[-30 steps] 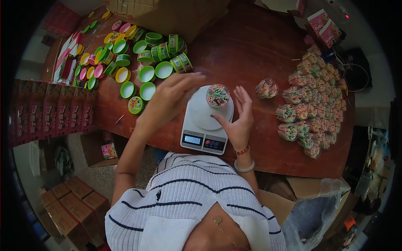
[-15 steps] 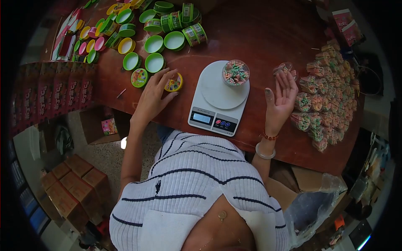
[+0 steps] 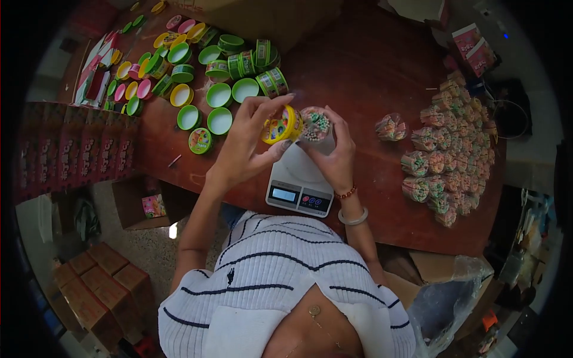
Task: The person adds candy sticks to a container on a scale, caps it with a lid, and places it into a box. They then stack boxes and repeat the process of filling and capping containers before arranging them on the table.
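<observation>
My left hand is closed around a yellow round lid with a colourful printed top. It is tilted on edge, right at the mouth of a clear cup full of thin sticks with green and pink tips. My right hand grips that cup from its right side. Both are held over the white digital scale, whose plate is partly hidden by the right hand. A second bundle of sticks stands on the table to the right.
Green, yellow and pink lids are scattered at the back left, one printed green lid nearest. Stacked stick bundles cover the right side. Pink boxes line the left edge; cartons stand on the floor.
My left hand has picked the yellow lid up from the table and brought it right. My right hand has left the bundle at right and lifted the filled cup off the scale.
</observation>
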Available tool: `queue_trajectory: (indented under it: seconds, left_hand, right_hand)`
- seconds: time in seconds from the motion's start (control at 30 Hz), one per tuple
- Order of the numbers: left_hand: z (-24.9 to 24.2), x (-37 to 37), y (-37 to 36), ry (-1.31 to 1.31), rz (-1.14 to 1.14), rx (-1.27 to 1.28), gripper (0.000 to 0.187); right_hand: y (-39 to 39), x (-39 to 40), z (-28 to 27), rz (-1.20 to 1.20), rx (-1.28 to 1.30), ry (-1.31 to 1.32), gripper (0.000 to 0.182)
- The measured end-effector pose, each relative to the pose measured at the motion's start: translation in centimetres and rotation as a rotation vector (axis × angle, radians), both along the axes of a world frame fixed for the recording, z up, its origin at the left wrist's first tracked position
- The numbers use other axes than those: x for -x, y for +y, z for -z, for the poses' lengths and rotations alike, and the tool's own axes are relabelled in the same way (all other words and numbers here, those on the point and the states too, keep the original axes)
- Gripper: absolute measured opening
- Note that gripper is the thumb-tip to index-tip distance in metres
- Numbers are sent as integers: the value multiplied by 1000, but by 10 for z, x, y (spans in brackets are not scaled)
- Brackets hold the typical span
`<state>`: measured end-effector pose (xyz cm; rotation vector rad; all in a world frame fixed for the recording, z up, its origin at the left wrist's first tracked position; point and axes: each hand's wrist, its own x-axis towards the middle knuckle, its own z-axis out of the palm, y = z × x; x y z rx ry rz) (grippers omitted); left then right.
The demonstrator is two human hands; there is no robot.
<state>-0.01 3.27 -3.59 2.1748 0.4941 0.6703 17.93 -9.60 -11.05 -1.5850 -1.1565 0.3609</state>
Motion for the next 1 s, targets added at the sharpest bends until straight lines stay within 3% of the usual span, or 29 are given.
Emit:
queue_trajectory:
  seconds: [0.07, 0.13, 0.27, 0.33, 0.4, 0.43, 0.47, 0.5, 0.57, 0.63, 0.67, 0.73, 0.8, 0.83, 0.87, 0.93, 1.0]
  left_hand:
    - [3, -14, 2, -12, 23, -36, 69]
    - [6, -27, 1, -42, 50, -48, 63]
    - [17, -36, -6, -143, 89, 91, 54]
    - [17, -40, -15, -205, 59, 470, 47]
    - [24, -38, -15, -223, 32, 294, 50]
    - [21, -36, -9, -196, 92, 246, 53]
    - [17, -41, -9, -228, 158, -91, 59]
    - [7, -42, -9, -201, 207, -138, 60]
    - [4, -45, -1, -201, 234, -136, 61]
    - [19, -49, -3, -287, 69, 178, 63]
    - [24, -55, -2, -340, 31, 154, 65]
    - [14, -61, -10, -286, 138, 159, 63]
    - [-2, -71, -14, -273, 164, 25, 63]
    - [0, -79, -15, -319, 97, 93, 63]
    - [3, -84, -14, -361, 30, 166, 64]
    - [1, -89, -14, -391, 53, 255, 60]
    - [-18, -88, -15, -226, 143, 5, 51]
  right_hand:
    - [2, 3, -11, -25, -30, -167, 71]
    - [1, 10, -19, -86, -36, 136, 71]
    - [-9, 11, -33, 28, -125, 8, 74]
    - [-9, 7, -39, -1, -152, -59, 71]
    - [-13, 2, -46, -53, -184, -181, 68]
    - [-18, -4, -38, -234, -35, 365, 66]
    - [-16, -7, -23, -314, 41, 912, 63]
    - [-16, -9, -13, -392, 109, 1464, 64]
    - [-8, 9, -8, -128, -132, 849, 68]
    - [1, 13, -26, 79, -278, 271, 78]
    - [5, 15, -36, 251, -327, 4, 83]
    - [3, -47, 19, -959, -304, 1084, 83]
    - [1, -23, 14, -637, -328, 1045, 87]
    - [3, -15, 5, -225, -417, 711, 89]
    - [5, -7, -3, 263, -347, 401, 91]
    - [0, -56, 7, -907, -344, 1252, 88]
    - [-8, -58, 7, -1529, -296, 1614, 89]
